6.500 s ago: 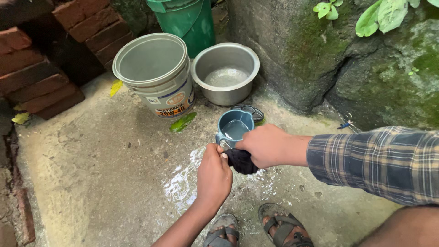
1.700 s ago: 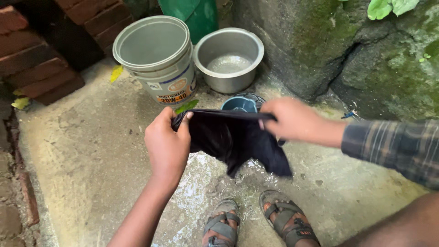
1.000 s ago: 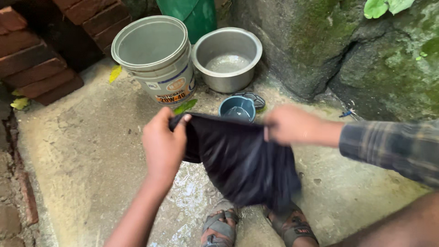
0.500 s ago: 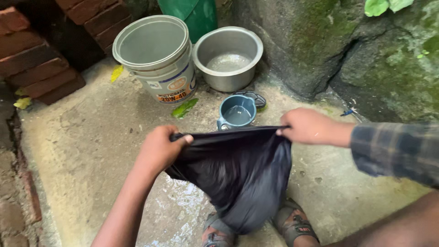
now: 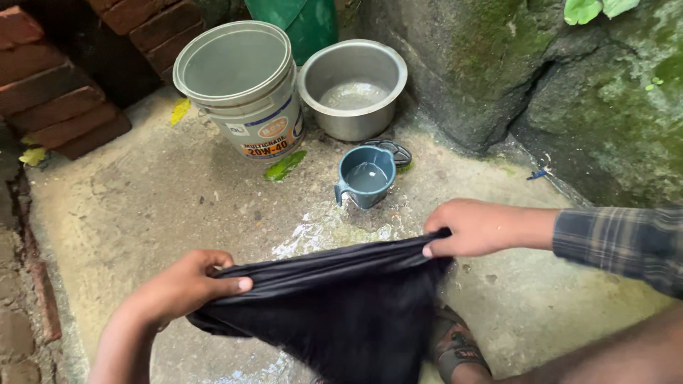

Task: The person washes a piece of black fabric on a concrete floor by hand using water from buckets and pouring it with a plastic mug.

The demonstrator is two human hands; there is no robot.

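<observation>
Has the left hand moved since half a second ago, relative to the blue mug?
Yes. The left hand, gripping the black cloth, has dropped lower and further left, away from the blue mug standing on the wet concrete floor.

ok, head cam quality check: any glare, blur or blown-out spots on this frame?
Head view: soft, even daylight, no hard shadows. Specular glare on the wet patch of concrete floor and faintly on the water in the steel pot. Slight softness on the dark cloth and left hand; right hand is sharp. Cloth folds mostly lost in black. Mild wide-angle stretch at the edges.
</observation>
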